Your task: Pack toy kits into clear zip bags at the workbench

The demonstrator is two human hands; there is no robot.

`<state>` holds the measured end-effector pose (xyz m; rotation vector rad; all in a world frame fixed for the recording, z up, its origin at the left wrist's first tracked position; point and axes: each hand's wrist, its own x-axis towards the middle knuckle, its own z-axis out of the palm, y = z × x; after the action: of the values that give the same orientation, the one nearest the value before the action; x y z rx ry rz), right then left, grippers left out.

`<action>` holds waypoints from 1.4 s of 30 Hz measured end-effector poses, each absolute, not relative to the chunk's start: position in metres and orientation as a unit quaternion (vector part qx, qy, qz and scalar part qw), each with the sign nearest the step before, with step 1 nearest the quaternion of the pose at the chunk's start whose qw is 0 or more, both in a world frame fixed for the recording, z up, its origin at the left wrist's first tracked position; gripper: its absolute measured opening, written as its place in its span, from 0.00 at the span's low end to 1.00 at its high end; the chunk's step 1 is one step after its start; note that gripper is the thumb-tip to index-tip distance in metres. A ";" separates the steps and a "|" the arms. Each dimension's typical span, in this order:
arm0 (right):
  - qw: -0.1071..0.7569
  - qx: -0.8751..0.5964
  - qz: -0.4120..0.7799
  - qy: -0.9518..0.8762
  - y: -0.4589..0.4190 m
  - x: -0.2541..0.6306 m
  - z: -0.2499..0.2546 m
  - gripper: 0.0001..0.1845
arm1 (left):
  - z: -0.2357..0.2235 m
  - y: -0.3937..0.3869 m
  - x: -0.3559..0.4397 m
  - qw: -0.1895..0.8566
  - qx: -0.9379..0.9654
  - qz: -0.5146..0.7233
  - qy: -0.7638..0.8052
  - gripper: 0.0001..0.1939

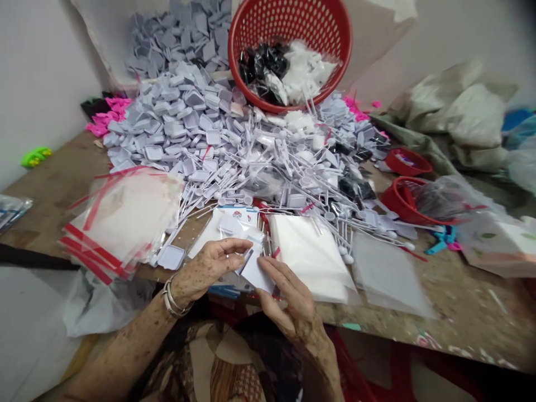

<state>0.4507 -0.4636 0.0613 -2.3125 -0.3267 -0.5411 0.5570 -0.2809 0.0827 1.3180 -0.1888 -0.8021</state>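
A small white folded card [256, 272] is between my two hands near the table's front edge. My left hand [215, 262] pinches its upper left part between thumb and fingers, and a bracelet circles that wrist. Across the card's right side lies my right hand [291, 296], fingers nearly straight, thumb at the lower edge. Just beyond the fingers rests a clear packet [234, 223] with white pieces and a printed card inside. A stack of thin white plastic bags [307, 251] lies to the right of the card. What the folded card contains cannot be seen.
Pale lilac plastic trays [167, 123] and small spoons [288, 167] form a large heap. A red basket [288, 103] holding black and white packets tilts on it. Red-edged clear bags [121, 218] lie left; a red bowl [402, 201] and clear sheets [389, 273] lie right.
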 end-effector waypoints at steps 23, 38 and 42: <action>0.363 -0.896 -0.192 -0.169 -0.467 0.435 0.058 0.32 | 0.075 -0.271 0.559 0.678 0.499 -0.530 -0.100 0.23; 0.364 -0.897 -0.203 -0.147 -0.469 0.431 0.059 0.30 | 0.072 -0.273 0.559 0.682 0.494 -0.533 -0.084 0.22; 0.346 -0.900 -0.211 -0.157 -0.465 0.434 0.053 0.32 | 0.073 -0.279 0.556 0.675 0.516 -0.521 -0.080 0.21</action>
<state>0.4340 -0.4649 0.0530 -2.3366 -0.4079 -0.5467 0.5560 -0.2793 0.0735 1.1612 -0.1793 -1.1728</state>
